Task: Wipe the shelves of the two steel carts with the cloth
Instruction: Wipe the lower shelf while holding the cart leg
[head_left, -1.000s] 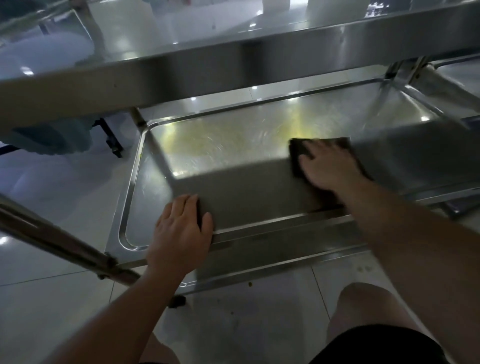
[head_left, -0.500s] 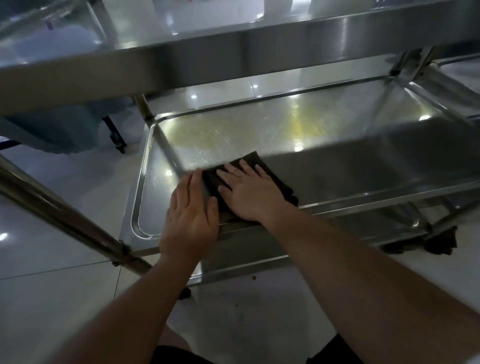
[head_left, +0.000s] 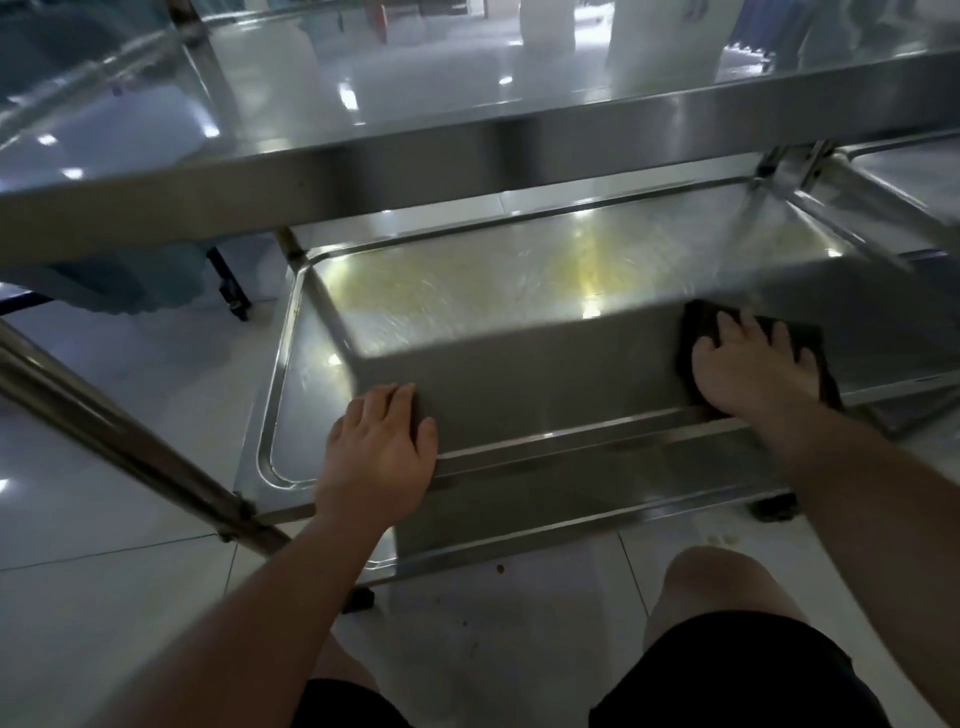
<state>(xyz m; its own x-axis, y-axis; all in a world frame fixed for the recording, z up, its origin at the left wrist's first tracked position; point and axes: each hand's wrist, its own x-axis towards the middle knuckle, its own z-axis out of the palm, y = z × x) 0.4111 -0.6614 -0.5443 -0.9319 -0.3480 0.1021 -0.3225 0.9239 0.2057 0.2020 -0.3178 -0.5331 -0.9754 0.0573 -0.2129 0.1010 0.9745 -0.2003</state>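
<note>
Cloth (head_left: 810, 340): dark, flat on lower shelf (head_left: 545, 291), right side, near front rim.
Right hand (head_left: 748, 371): fingers spread, flat, pressing cloth down.
Left hand (head_left: 382, 441): relaxed, holding nothing, resting on front rim at left.
Key relation: unwiped run lies leftward from cloth, along shelf's long axis; yellowish smears further back.
Nearer hand: right, already on cloth.
Next, likely: sweep leftward toward left hand.
Upper shelf (head_left: 467, 171): overhangs, limits reach.
</note>
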